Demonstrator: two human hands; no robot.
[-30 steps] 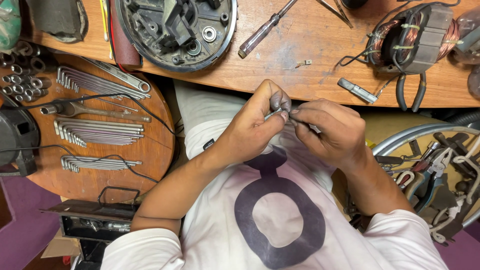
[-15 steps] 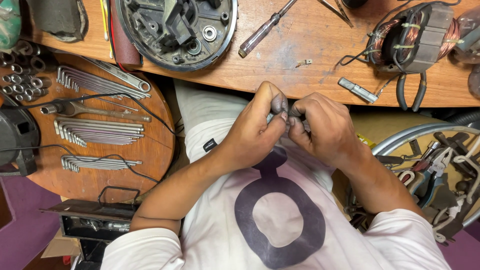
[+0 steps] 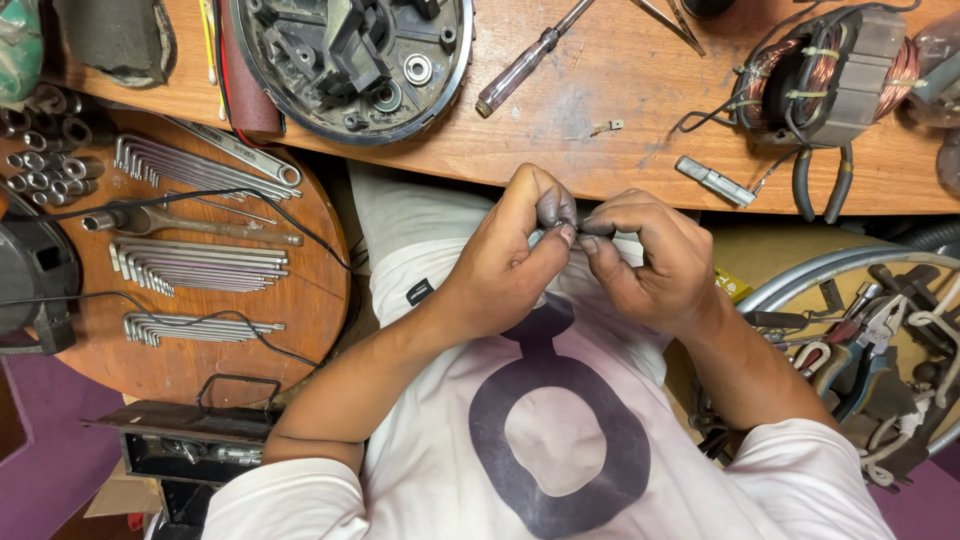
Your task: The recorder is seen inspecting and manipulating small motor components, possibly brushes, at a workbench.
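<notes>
Wooden bench [image 3: 620, 90] lies ahead; the left hand [image 3: 505, 265] and right hand [image 3: 650, 260] have closed together, fingertips now pinching one small metal part [image 3: 540, 238] between them.

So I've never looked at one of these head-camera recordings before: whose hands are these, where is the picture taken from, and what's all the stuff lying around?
The picture comes from a camera worn on the person's head, looking down at their own lap and white shirt. The two bare hands meet in the middle: the left hand and the right hand pinch one small metal part between their fingertips; it is too small to identify. Beyond them is a wooden bench with a round motor housing, a screwdriver and a copper coil. On the left, a round wooden board carries sets of hex keys.
</notes>
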